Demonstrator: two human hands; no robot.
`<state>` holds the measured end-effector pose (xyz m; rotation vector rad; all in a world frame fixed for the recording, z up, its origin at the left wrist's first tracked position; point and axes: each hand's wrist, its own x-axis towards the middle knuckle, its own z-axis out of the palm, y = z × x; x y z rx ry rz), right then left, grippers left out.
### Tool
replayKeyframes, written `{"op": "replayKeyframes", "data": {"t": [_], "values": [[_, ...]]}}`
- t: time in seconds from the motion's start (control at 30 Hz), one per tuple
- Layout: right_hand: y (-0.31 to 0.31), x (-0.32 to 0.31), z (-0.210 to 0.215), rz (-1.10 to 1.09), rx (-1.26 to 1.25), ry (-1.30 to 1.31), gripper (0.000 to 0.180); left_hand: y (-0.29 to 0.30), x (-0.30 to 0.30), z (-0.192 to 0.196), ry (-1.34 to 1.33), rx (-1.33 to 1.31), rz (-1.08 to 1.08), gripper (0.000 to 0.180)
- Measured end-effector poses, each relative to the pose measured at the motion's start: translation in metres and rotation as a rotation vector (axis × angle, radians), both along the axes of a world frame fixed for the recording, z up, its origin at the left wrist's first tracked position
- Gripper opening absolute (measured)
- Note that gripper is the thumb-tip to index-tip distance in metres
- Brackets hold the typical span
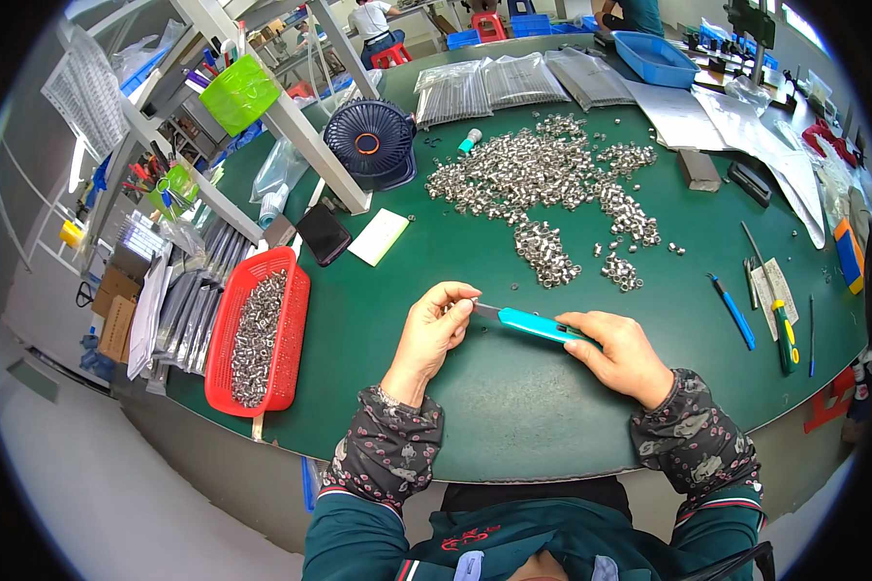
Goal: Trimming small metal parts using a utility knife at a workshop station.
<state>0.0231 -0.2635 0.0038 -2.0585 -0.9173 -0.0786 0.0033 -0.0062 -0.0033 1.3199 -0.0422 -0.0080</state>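
Note:
My right hand point(610, 351) is closed round a turquoise utility knife point(536, 325), its blade pointing left. The blade's tip meets the fingertips of my left hand point(434, 326), which are pinched together. A small metal ring seems to sit in that pinch, mostly hidden by the fingers. Beyond both hands, a wide heap of small shiny metal rings point(523, 174) spreads over the green table point(513, 416). To the left of my left hand stands a red plastic basket point(295, 334) holding many more metal rings.
A dark fan point(368, 143), a phone point(324, 233) and a pale notepad point(379, 236) lie beyond the basket. Right of my hands are a blue-handled tool point(733, 312) and a yellow-green screwdriver point(784, 337). A blue bin point(655, 60) and bagged parts point(523, 79) line the far edge.

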Motion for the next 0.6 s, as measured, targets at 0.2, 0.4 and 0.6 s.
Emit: {"op": "replayKeyframes", "data": {"t": [0.2,0.4,0.6], "values": [[-0.0015,-0.0019,0.0058,-0.032,-0.050,-0.050,0.027,0.0004,-0.0002,-0.0010,0.050,-0.050,-0.035,0.014],[0.0010,-0.0039,0.0064,-0.085,-0.079,-0.228,0.030,0.0007,-0.0006,-0.0017,0.085,-0.044,-0.040,0.016],[0.0008,-0.0046,0.0093,-0.093,-0.106,-0.378,0.036,0.0013,-0.0004,-0.0038,0.123,0.020,-0.036,0.018]]}}
